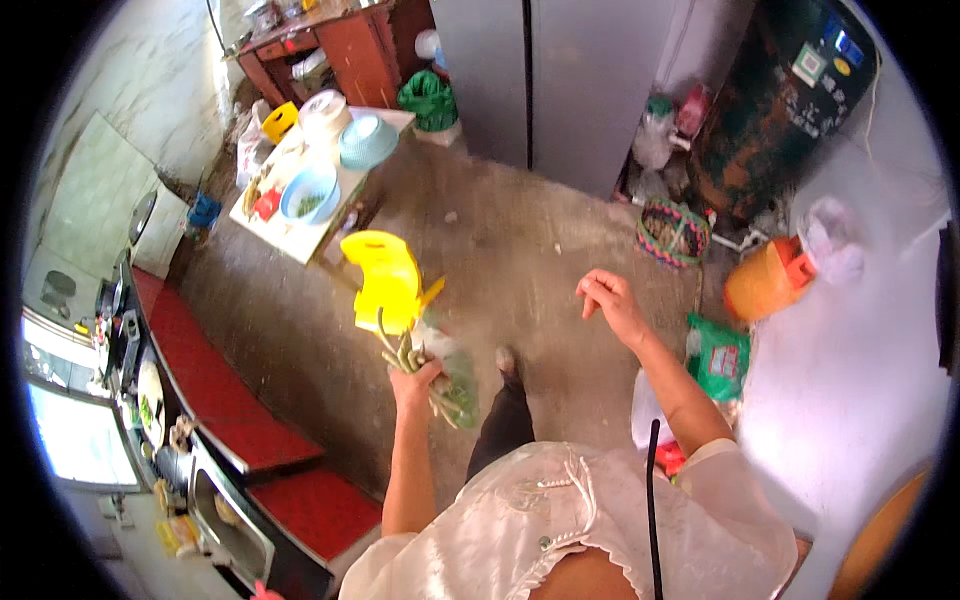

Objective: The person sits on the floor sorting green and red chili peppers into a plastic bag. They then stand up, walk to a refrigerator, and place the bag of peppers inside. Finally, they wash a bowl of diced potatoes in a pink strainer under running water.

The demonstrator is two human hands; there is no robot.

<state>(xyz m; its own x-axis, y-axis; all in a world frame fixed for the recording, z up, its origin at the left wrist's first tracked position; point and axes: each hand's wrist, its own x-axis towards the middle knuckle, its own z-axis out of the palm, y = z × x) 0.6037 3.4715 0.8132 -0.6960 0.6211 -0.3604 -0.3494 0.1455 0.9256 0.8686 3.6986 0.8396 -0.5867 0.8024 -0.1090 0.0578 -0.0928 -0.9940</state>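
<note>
A bunch of long, pale green stalks (402,352) is gripped in my left hand (412,384), their ends sticking out above and below the fist. I cannot tell exactly which vegetable they are. Beside that hand hangs or lies a translucent green plastic bag (461,385); whether the fingers hold it too is unclear. Just beyond the stalks stands a small yellow plastic chair (385,278). My right hand (610,302) is raised over the floor to the right, fingers curled in and nothing visible in them.
A low table (300,242) at the far left carries a blue bowl (311,194) with greens and a light blue basket (368,142). Red cabinets (215,370) line the left side. To the right are a woven basket (672,233), an orange container (766,280) and a green bag (718,356).
</note>
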